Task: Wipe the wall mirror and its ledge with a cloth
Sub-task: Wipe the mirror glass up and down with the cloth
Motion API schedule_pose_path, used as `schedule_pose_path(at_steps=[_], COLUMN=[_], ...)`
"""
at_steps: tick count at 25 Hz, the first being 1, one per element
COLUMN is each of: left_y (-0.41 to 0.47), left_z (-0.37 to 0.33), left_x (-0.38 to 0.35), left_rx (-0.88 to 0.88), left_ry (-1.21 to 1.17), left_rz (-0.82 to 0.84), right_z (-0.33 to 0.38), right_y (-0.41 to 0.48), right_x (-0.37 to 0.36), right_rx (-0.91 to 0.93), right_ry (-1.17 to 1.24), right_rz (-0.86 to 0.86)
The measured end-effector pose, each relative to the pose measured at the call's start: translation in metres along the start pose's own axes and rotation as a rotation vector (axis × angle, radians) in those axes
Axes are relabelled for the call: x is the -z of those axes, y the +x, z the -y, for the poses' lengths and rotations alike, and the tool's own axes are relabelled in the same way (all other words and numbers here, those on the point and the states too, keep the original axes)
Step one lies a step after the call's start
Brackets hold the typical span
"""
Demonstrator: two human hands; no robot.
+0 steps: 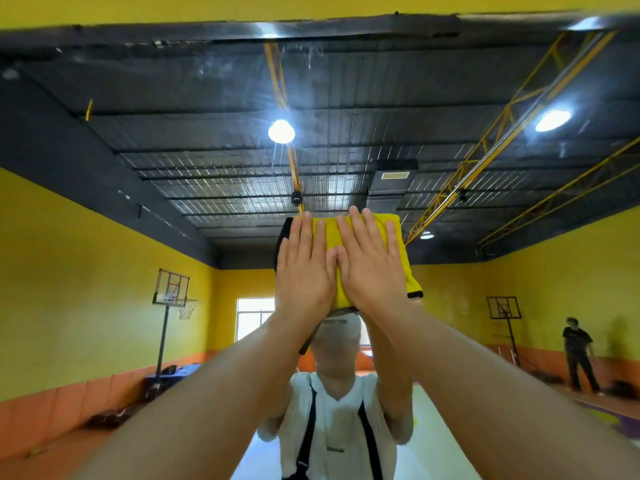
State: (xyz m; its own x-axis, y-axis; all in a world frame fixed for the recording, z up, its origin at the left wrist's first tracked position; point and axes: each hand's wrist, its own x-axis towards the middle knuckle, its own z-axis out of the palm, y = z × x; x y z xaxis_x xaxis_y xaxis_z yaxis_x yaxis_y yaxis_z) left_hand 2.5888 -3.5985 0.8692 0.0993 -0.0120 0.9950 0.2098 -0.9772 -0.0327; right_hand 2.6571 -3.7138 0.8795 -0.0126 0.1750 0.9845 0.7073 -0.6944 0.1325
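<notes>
The yellow cloth (393, 237) lies flat against the mirror (156, 161), high in front of you, directly under your left hand (304, 271) and right hand (372, 271), side by side, each grip flat, straight fingers pressing, ledge out of view.

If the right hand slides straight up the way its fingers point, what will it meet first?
The right hand lies flat on the yellow cloth, fingers up. Above it shows only bare mirror glass, so it would likely first meet the mirror's dark top edge.
</notes>
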Motion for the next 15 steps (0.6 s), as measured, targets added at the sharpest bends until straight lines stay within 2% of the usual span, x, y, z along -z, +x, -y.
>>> schedule_pose_path(at_steps=[4, 10, 15], left_y=[-0.002, 0.014, 0.013], left_z=[-0.019, -0.079, -0.079], left_x=[-0.023, -0.045, -0.046], left_rx=[0.079, 0.033, 0.024], left_ry=[0.083, 0.087, 0.074], left_rz=[-0.095, -0.098, -0.109], right_z=[-0.028, -0.098, -0.101], right_y=[0.001, -0.001, -0.001], right_x=[-0.007, 0.007, 0.008], right_rx=[0.118, 0.103, 0.107], right_ry=[-0.005, -0.032, -0.017], right_rz=[-0.084, -0.070, -0.080])
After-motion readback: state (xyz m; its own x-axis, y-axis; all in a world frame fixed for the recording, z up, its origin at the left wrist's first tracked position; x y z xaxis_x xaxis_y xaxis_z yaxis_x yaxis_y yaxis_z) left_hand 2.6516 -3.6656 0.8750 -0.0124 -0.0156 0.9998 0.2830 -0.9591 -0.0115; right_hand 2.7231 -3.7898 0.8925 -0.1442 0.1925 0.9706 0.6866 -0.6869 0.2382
